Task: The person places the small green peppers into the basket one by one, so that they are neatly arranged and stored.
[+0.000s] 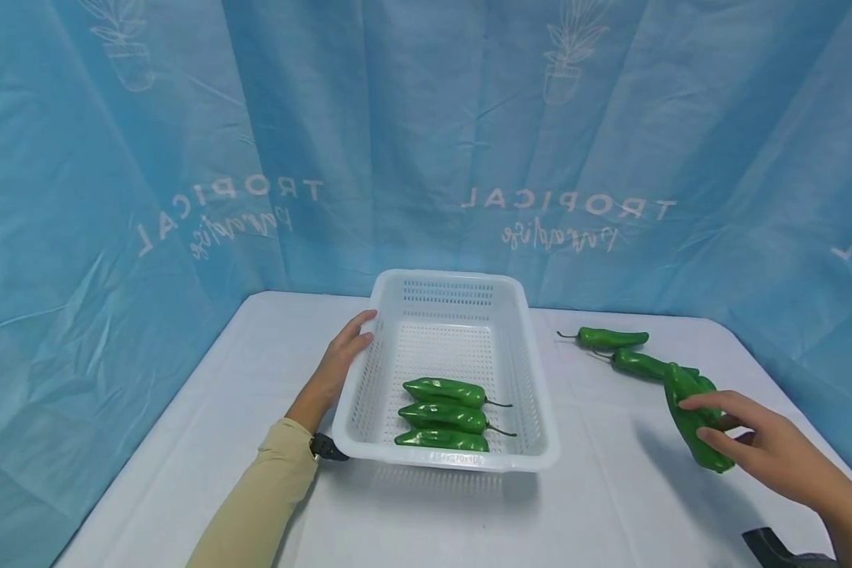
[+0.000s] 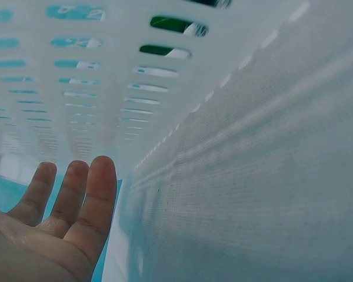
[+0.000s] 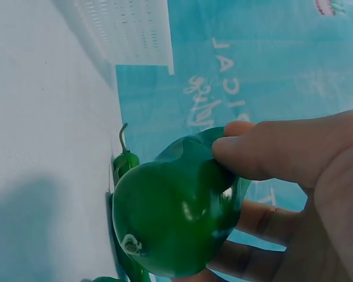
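My left hand [image 1: 338, 359] rests against the left side of a white plastic basket [image 1: 454, 459], its fingers straight along the slotted wall in the left wrist view. Three green chili peppers [image 1: 443, 415] lie side by side at the near end of the basket, stems to the right. At the right, my right hand [image 1: 767, 446] pinches a larger green pepper [image 1: 690, 418] between thumb and fingers, above the table. The rounded end of this pepper faces the right wrist camera.
Right of the basket, one green pepper [image 1: 613, 338] lies near the table's back edge and another [image 1: 639, 364] just in front of it. More green shows behind the held pepper. A white cloth covers the table [image 1: 589, 505]; a blue printed curtain [image 1: 426, 158] hangs close behind.
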`<state>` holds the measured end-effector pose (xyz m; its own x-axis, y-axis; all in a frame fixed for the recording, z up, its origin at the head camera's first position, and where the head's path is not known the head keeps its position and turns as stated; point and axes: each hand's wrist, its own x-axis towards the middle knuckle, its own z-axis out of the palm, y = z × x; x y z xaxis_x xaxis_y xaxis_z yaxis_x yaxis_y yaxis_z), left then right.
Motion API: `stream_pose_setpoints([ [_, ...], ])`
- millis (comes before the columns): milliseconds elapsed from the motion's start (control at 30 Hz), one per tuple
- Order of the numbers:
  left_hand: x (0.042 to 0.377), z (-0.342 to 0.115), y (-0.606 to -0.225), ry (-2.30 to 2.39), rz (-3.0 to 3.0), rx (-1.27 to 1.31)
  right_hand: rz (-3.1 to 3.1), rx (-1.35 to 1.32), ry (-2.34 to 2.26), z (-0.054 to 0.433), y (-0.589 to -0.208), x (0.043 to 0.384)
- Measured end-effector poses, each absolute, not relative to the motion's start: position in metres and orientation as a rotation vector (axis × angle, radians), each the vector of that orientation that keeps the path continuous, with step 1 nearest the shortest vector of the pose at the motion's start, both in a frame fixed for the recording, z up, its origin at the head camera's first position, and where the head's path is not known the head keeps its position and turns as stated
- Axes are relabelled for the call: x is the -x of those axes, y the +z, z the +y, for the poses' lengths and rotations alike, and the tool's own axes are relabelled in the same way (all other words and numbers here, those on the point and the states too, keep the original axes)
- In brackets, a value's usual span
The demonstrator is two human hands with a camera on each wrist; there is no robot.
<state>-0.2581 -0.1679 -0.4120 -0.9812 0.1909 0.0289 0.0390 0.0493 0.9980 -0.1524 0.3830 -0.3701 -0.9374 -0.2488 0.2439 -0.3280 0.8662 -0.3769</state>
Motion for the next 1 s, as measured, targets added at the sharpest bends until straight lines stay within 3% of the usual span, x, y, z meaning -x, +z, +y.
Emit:
stream_pose_setpoints([
  [433,0.259,-0.168,-0.413,2.093,2.167,-0.259,-2.841,-0.669,0.513,0.364,-0.356,0.167],
  [1000,0.256,-0.169,-0.409,2.08,2.178,-0.238,-2.935,-1.002,0.207,0.273,-0.289,0.206],
])
